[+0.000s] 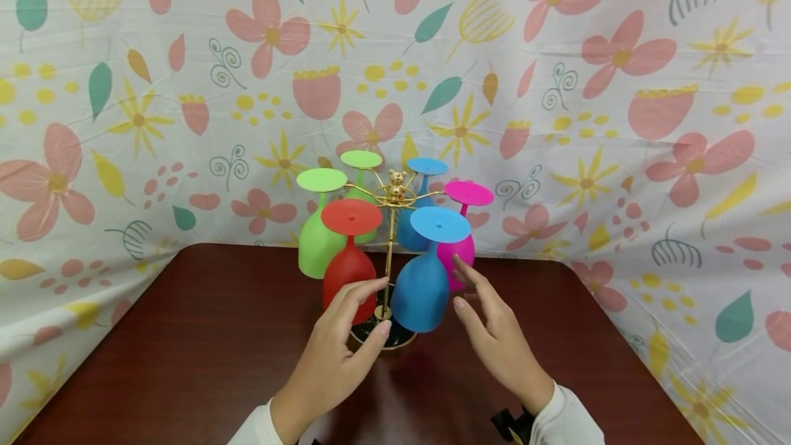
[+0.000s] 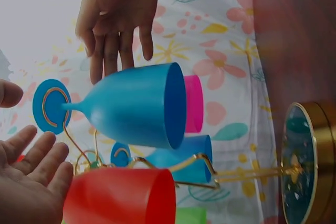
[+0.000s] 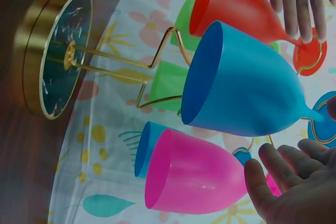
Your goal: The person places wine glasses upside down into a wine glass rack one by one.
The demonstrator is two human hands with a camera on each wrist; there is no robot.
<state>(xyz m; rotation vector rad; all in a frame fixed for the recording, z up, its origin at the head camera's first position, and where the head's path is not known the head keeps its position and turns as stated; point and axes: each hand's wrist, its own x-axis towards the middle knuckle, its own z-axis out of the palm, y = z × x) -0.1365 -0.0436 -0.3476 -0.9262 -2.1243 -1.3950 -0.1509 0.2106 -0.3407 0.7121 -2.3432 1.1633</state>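
The blue goblet (image 1: 423, 280) hangs upside down from the front arm of the gold rack (image 1: 391, 239), foot up and bowl down, in the middle of the dark counter (image 1: 185, 349). We've got the right hand (image 1: 497, 332) spread beside it, fingers relaxed and apart, close to the bowl but gripping nothing. The left hand (image 1: 336, 356) sits on the other side by the red goblet (image 1: 350, 270), fingers loosely bent, fingertips at the red bowl; whether they touch it we cannot tell. It holds nothing either.

Behind, we see the pink goblet (image 1: 460, 242), two green goblets (image 1: 318, 239) and a second blue one.

We judge the blue goblet light and stiff, plastic by its matte look, so unlikely to shatter, though its smooth curve could slip. We'd take it round the bowl's widest part or at the stem just under the foot, and slide it off along the wire arm rather than pull down.
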